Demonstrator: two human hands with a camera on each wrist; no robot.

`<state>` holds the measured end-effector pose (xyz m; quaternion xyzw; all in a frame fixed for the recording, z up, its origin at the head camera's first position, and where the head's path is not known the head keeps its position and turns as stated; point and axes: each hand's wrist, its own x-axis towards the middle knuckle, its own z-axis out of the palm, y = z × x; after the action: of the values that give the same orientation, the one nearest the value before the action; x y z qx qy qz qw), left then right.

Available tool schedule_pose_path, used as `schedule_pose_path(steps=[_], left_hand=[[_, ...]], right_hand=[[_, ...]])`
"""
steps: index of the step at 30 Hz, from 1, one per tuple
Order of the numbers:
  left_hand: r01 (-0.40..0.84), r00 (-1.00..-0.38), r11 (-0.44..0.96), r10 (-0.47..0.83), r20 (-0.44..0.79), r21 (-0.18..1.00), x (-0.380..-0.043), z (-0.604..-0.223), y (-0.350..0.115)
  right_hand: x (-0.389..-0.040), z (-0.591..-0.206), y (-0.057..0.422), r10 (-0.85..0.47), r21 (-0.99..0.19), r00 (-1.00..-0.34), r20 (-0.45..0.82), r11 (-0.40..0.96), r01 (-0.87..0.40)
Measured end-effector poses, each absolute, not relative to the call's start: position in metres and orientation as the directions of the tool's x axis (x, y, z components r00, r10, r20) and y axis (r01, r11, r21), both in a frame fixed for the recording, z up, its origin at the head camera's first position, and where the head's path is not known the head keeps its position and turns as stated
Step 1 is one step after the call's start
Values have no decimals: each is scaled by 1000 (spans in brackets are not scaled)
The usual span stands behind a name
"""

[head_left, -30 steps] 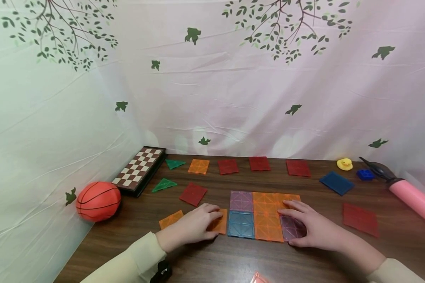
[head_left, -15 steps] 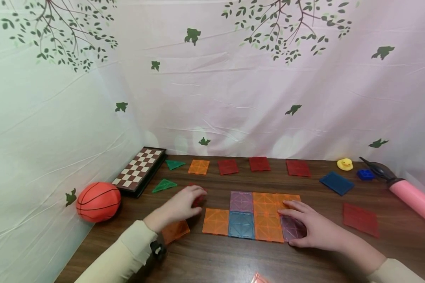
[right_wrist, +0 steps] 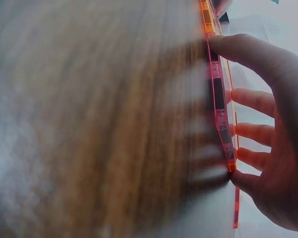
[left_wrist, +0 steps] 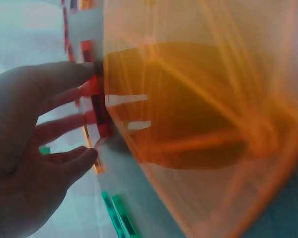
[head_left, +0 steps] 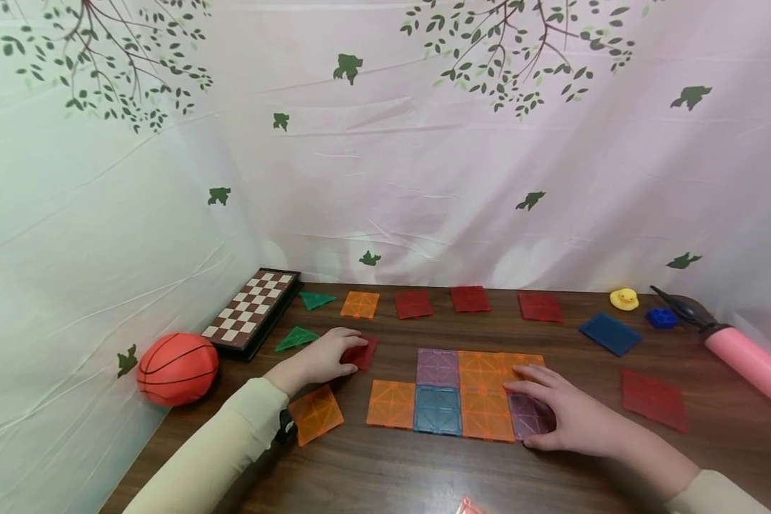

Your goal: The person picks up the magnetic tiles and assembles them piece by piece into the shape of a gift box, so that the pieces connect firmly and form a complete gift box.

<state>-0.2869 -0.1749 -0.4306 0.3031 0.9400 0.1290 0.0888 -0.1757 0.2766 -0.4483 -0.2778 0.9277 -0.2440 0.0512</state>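
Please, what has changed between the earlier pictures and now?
The left hand released the orange square tile beside the light-blue tile, moved left and farther away, and now grips a red square tile. The right hand stayed at the nearer purple tile.

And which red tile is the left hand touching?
The leftmost red tile: the left hand has its fingers on it, while no hand touches the other red tiles.
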Motion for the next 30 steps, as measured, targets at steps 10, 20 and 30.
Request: schedule_pose_path(steps=[10, 20, 30], left_hand=[[601, -762, 759, 639, -107, 253, -289, -430, -133], [622, -733, 737, 667, -135, 264, -280, -426, -111], [646, -715, 723, 685, -137, 244, -263, -425, -107]], right_hand=[[-175, -445, 277, -546, -490, -837, 30, 722, -488], [-175, -444, 276, -543, -485, -839, 36, 724, -490], [-177, -445, 276, -552, -479, -833, 34, 723, -498]])
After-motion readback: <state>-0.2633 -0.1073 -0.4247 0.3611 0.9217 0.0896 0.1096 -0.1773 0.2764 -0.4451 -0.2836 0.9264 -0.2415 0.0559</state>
